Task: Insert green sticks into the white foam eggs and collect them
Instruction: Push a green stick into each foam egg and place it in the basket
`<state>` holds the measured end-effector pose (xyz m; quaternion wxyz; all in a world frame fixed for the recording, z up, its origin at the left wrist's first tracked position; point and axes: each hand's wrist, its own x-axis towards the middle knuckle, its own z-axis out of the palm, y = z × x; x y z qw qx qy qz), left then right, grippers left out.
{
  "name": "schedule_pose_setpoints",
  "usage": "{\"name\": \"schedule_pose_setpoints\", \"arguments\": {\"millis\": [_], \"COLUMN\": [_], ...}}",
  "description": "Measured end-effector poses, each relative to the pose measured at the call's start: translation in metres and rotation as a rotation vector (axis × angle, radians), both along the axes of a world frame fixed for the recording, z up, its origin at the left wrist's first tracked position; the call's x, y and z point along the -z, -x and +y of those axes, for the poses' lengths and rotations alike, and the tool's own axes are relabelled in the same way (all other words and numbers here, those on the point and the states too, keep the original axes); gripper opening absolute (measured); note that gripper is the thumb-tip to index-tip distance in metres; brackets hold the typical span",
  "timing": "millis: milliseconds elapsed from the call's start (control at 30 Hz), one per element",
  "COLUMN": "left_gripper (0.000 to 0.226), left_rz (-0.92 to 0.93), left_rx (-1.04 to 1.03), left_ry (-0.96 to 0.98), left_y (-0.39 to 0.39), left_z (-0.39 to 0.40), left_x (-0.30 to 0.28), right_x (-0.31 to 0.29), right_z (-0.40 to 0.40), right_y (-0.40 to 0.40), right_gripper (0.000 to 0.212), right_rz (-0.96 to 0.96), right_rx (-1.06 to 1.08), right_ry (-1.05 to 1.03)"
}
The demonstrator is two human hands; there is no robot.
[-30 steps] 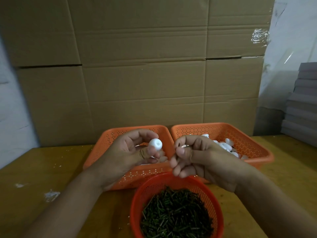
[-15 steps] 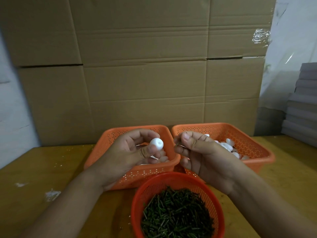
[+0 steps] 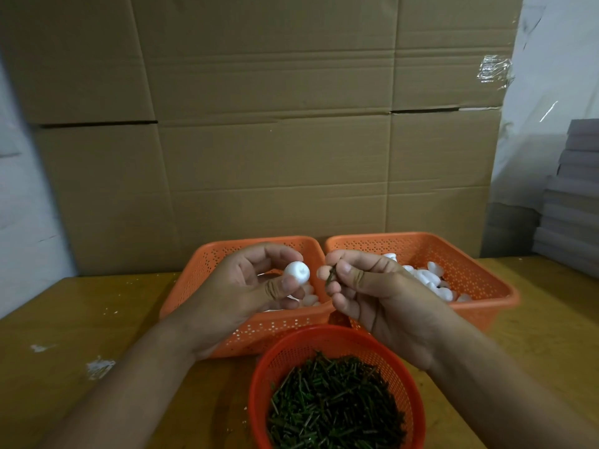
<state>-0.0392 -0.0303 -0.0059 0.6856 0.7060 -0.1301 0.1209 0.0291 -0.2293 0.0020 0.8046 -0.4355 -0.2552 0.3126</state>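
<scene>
My left hand [image 3: 240, 296] pinches a white foam egg [image 3: 297, 271] between thumb and fingers, above the left orange basket [image 3: 207, 264]. A short gap to its right, my right hand [image 3: 372, 296] pinches a thin green stick [image 3: 331, 276] between thumb and forefinger, its upper end close to the egg. Loose white foam eggs [image 3: 428, 280] lie in the right orange basket [image 3: 479, 280]. A round red basket [image 3: 291, 354] full of green sticks [image 3: 337, 403] stands in front, under my wrists.
Both rectangular baskets stand side by side on a wooden table [image 3: 81, 319], against a wall of cardboard boxes [image 3: 275, 140]. Grey flat boxes [image 3: 573, 196] are stacked at the right edge. White foam crumbs [image 3: 100, 367] lie on the table's left.
My right hand has turned palm-inward and lifted a little, and the green stick now shows between thumb and forefinger. The left hand with the egg has stayed in place.
</scene>
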Motion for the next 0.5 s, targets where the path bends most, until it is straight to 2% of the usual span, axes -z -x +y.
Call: {"name": "schedule_pose_setpoints", "arguments": {"millis": [300, 500], "left_gripper": [0.049, 0.051], "left_rz": [0.011, 0.009], "left_rx": [0.002, -0.021], "left_ry": [0.029, 0.086], "left_y": [0.0034, 0.0025], "left_z": [-0.0041, -0.0054], "left_x": [-0.0030, -0.0031], "right_x": [0.0031, 0.0011], "right_z": [0.0052, 0.0030], "right_y": [0.0038, 0.0052], "right_gripper": [0.016, 0.015], "right_rz": [-0.239, -0.261], "right_rx": [0.296, 0.366], "right_ry": [-0.025, -0.034]}}
